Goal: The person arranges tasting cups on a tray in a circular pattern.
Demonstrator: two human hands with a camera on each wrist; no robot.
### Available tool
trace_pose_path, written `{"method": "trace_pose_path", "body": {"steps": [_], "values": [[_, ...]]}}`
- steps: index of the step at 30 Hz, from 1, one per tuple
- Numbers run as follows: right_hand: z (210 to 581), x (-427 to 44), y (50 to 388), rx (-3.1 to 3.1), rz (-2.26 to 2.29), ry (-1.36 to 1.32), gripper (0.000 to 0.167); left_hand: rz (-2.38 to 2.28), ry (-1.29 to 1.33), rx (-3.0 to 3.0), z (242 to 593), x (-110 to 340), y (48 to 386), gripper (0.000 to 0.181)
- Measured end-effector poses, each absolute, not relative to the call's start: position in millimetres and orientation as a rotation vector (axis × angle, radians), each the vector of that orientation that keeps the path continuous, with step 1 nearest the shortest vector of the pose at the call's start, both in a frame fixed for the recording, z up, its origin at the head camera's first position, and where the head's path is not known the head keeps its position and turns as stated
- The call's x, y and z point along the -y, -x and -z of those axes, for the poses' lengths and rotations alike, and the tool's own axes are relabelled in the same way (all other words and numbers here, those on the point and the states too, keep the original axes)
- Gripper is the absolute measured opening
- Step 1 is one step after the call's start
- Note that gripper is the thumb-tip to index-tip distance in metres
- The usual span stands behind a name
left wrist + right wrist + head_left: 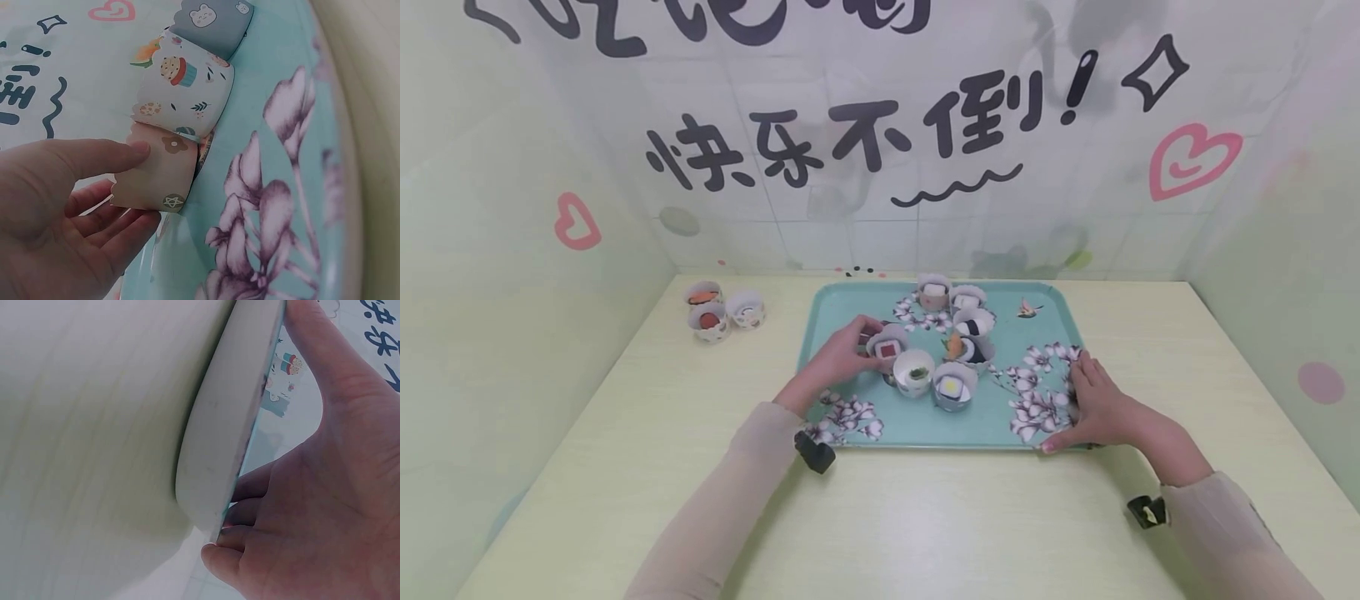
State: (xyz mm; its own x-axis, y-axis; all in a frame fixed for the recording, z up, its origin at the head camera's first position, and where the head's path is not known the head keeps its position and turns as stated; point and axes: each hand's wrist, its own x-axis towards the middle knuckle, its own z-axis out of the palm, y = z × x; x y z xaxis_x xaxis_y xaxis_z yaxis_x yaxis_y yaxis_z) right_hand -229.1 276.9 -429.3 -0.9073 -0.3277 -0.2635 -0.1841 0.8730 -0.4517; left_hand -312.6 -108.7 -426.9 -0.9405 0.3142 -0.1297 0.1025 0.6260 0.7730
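Observation:
My left hand [844, 350] holds a beige paper cup [156, 178] at the left of the cluster on a turquoise tray [910, 429]. The left wrist view shows the thumb on its side and fingers beneath and behind. A white toy sushi piece with a red centre [887, 351] sits inside. Touching this cup is a white cup [913, 387] with a green-topped piece; a grey cup [953, 402] with a yellow-centred piece stands beside that. My right hand [1105, 408] rests on the tray's front right corner, fingers extended along the right rim, thumb at the front rim.
More filled paper cups, including one with a black-banded piece [973, 325], run up the tray's middle to its back edge. Three cups stand at the table's back left, one holding an orange-topped piece [703, 297]. Printed walls [850, 242] enclose the table.

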Motion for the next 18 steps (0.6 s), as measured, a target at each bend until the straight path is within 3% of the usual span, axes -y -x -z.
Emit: {"method": "trace_pose_path", "body": {"steps": [18], "values": [[428.6,-275.2,227.6,-2.706,0.612,0.371,0.145,-1.272,-0.438,-2.524,427.3,119.8,311.2,0.065]]}}
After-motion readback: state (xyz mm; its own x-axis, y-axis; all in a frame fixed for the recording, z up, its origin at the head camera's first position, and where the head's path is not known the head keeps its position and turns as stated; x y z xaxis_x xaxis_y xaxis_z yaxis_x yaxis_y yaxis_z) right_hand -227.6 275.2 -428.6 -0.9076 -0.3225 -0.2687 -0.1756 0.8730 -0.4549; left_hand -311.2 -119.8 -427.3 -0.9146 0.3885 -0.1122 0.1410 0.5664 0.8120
